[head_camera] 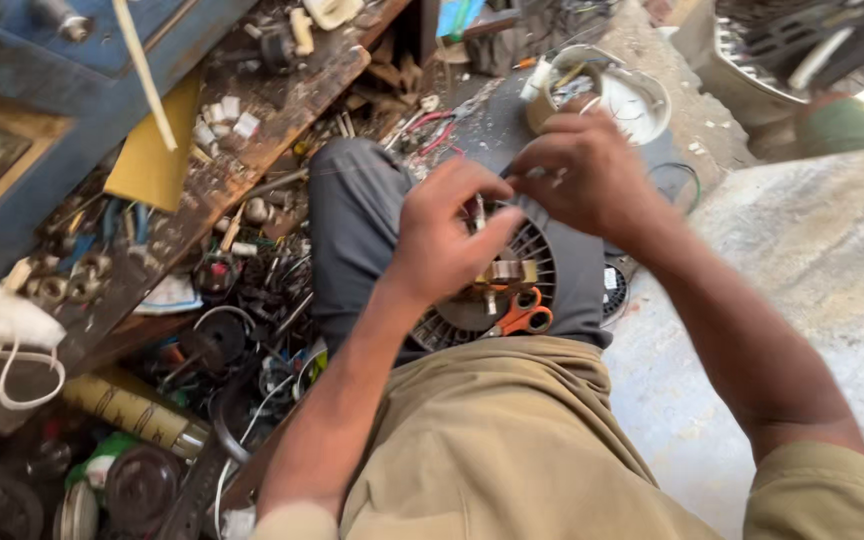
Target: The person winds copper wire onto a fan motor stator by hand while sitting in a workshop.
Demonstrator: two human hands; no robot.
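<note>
Both hands [512, 200] near white bowl [642, 105] holding wire scraps [577, 85].

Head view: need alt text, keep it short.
Seen from above, a seated person's left hand and right hand meet over a round slotted fan part resting on their lap, with orange-handled scissors lying on it. A cluttered workbench of small parts stands to the left, a white bowl ahead.

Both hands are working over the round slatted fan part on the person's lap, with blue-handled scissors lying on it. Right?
Not quite: the head view shows the scissors have orange handles, not blue. They lie on the round slatted fan part on the lap, with the left hand and right hand working over it.
</note>
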